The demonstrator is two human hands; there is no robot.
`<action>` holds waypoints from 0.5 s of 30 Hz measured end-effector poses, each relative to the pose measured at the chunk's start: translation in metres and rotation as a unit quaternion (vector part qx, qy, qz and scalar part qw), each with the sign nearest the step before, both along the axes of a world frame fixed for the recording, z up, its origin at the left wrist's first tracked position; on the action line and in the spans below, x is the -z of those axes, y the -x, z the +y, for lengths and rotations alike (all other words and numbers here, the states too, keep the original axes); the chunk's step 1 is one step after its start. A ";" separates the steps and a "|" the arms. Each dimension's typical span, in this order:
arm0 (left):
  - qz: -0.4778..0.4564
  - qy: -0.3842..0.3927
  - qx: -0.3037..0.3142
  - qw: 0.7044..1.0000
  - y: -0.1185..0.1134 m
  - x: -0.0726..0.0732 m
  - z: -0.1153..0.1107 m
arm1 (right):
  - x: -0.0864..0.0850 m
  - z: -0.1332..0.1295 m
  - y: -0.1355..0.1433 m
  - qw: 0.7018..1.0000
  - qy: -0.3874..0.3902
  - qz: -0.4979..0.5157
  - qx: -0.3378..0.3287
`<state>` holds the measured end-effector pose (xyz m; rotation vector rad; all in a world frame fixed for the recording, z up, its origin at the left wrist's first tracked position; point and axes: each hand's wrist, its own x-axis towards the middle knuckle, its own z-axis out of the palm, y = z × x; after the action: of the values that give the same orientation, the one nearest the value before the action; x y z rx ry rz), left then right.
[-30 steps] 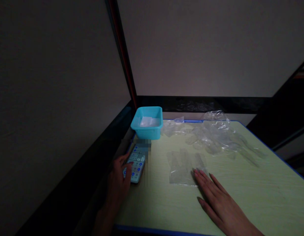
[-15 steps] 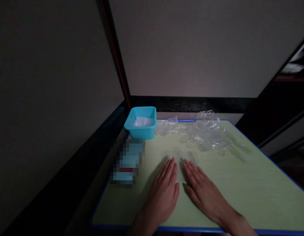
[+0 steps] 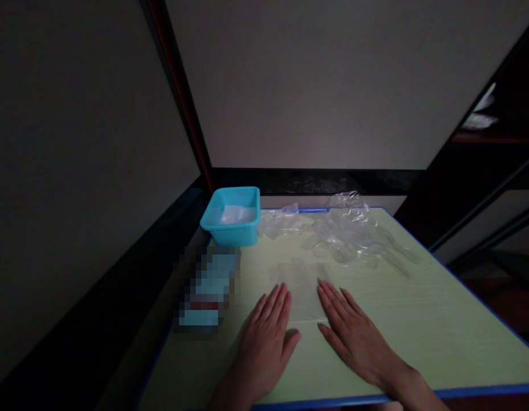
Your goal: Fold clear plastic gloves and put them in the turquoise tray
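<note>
A thin clear plastic sheet (image 3: 305,297), shaped like a disposable glove, lies flat on the light green table (image 3: 418,331). My left hand (image 3: 266,337) rests flat at its left edge, fingers stretched out and thumb apart. On the other side, my right hand (image 3: 354,331) lies flat with its fingertips on the sheet's right part. Both hands are open and grip nothing. Farther back is a crumpled heap of clear plastic gloves (image 3: 350,231).
A turquoise plastic basket (image 3: 236,234) with whitish plastic inside stands at the back left. More clear plastic (image 3: 281,221) lies beside it. A pixelated blue-green item (image 3: 208,291) is along the left edge. Walls border the table's back and left.
My hands have moved apart; the left has slid outward to the left, showing more of the clear sheet between them. The view has turned slightly to the right.
</note>
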<state>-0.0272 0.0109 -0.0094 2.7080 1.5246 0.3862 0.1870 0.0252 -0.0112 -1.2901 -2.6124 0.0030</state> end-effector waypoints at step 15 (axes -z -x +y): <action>-0.079 0.003 -0.008 0.997 0.007 -0.001 -0.001 | -0.040 0.002 -0.015 0.987 -0.054 -0.079 -0.127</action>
<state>-0.0346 0.0099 -0.0089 2.5925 1.5023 0.5794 0.2017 0.0277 0.0292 -0.9506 -2.8494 -0.2048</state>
